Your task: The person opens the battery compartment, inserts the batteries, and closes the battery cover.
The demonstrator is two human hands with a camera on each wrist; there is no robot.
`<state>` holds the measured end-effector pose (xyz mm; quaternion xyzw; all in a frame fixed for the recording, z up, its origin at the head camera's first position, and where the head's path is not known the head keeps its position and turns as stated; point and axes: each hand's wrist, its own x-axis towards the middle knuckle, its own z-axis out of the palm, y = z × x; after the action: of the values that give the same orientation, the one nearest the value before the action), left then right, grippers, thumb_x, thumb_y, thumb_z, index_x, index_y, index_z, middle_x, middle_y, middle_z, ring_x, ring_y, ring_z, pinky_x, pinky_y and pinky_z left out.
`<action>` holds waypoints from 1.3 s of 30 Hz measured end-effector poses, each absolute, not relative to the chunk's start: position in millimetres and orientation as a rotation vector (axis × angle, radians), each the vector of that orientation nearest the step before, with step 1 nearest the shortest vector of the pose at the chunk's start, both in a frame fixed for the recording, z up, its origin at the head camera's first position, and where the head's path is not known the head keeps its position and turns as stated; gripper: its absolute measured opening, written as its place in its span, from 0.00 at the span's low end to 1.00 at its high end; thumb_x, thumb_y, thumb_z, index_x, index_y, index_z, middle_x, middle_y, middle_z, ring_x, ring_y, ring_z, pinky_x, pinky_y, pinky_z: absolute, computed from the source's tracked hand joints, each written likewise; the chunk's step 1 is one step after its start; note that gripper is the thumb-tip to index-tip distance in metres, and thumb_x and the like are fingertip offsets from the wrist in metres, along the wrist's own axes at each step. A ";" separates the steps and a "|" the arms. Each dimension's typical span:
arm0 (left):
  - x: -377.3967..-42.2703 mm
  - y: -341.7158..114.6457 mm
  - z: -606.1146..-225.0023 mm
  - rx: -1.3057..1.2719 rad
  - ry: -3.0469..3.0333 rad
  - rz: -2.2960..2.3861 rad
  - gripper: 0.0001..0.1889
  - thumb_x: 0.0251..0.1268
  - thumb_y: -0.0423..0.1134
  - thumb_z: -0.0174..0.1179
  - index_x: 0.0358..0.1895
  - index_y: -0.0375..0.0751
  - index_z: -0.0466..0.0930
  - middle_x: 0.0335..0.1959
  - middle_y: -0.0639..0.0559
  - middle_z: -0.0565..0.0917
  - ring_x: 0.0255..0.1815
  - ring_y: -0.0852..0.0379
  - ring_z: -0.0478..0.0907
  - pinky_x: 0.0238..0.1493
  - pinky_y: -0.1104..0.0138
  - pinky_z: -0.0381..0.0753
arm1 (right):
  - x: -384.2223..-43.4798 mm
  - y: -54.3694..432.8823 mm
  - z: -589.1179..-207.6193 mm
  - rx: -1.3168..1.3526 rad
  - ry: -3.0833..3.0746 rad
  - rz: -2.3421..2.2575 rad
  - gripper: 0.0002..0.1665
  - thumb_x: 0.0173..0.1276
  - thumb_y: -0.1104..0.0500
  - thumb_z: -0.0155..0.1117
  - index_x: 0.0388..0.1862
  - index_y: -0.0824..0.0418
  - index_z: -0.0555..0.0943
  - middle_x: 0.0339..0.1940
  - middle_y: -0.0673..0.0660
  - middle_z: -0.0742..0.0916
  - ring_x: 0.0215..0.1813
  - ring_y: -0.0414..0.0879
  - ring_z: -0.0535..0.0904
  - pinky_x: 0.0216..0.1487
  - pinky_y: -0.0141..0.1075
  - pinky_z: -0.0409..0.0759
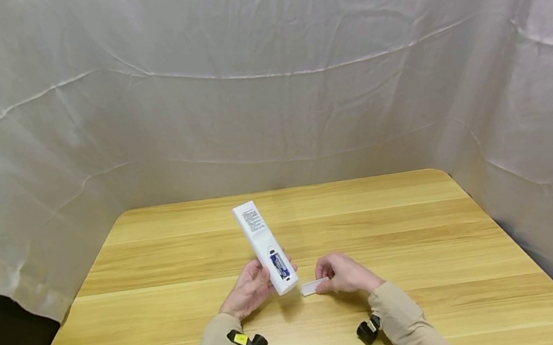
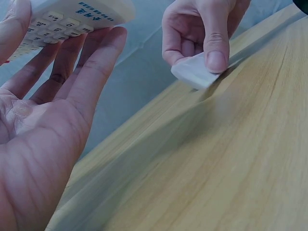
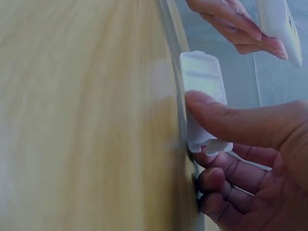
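Observation:
My left hand [image 1: 252, 289] holds a white remote control [image 1: 262, 242] by its edges, back side up in the head view. Its battery compartment is uncovered, and blue batteries [image 1: 280, 264] lie inside. The left wrist view shows the remote's button face [image 2: 72, 21] turned down over the fingers. Just right of the remote's lower end, my right hand [image 1: 347, 273] pinches a small white battery cover [image 3: 204, 77] between thumb and fingers. The cover's inner side with its clips faces the right wrist camera. Remote and cover are apart.
Both hands are above a wood-grain table [image 1: 399, 219]. Grey-white curtains [image 1: 265, 107] hang behind it and along its sides. A black camera mount is strapped to each wrist, one on the left sleeve [image 1: 217, 344] and one on the right sleeve [image 1: 401, 313].

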<state>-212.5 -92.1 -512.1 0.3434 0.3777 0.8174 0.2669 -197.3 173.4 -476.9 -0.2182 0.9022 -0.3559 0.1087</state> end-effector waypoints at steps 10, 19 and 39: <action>-212.9 -91.7 -512.0 0.936 1.030 2.206 0.19 0.81 0.37 0.46 0.70 0.45 0.66 0.67 0.49 0.78 0.67 0.54 0.78 0.71 0.61 0.76 | -198.8 175.1 -477.8 -0.620 2.578 -1.197 0.09 0.62 0.62 0.72 0.33 0.61 0.79 0.29 0.54 0.82 0.29 0.41 0.74 0.30 0.28 0.74; -213.1 -91.2 -511.9 0.944 1.031 2.214 0.19 0.81 0.38 0.47 0.70 0.44 0.67 0.65 0.51 0.80 0.66 0.54 0.79 0.69 0.61 0.78 | -202.6 178.8 -480.9 -0.564 2.471 -1.417 0.09 0.68 0.65 0.66 0.42 0.67 0.76 0.37 0.63 0.86 0.33 0.42 0.80 0.31 0.28 0.79; -212.4 -91.7 -510.6 0.914 1.023 2.208 0.21 0.81 0.35 0.45 0.73 0.42 0.62 0.66 0.51 0.79 0.68 0.54 0.78 0.71 0.60 0.76 | -203.7 176.4 -471.6 -0.498 2.296 -1.919 0.14 0.70 0.66 0.63 0.49 0.75 0.77 0.34 0.65 0.86 0.27 0.38 0.78 0.29 0.29 0.81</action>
<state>-212.4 -91.7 -510.6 0.3387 0.3793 0.8184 0.2679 -203.7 176.4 -471.6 -0.1639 0.7557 -0.6318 0.0540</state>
